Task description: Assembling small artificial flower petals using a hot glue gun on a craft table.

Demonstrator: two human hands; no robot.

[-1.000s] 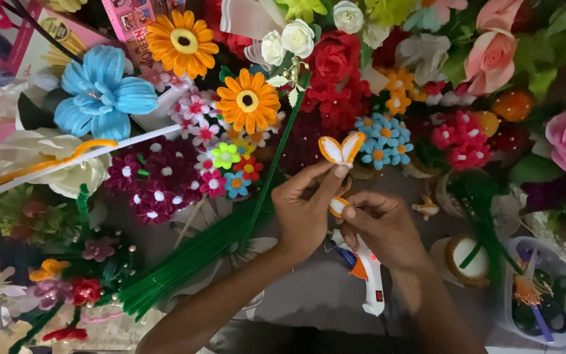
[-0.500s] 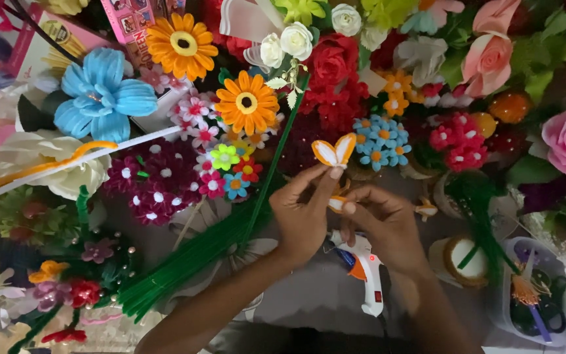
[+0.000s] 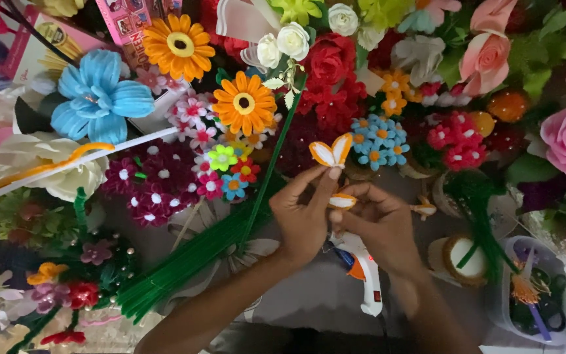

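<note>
The orange-and-white pipe-cleaner butterfly stands upright, wings fanned away from me, pinched at its base by my left hand. My right hand pinches another small wing just below.

Craft table crowded with handmade flowers

A white glue gun, green pipe-cleaner stems and a tape roll lie on its grey top.
</note>
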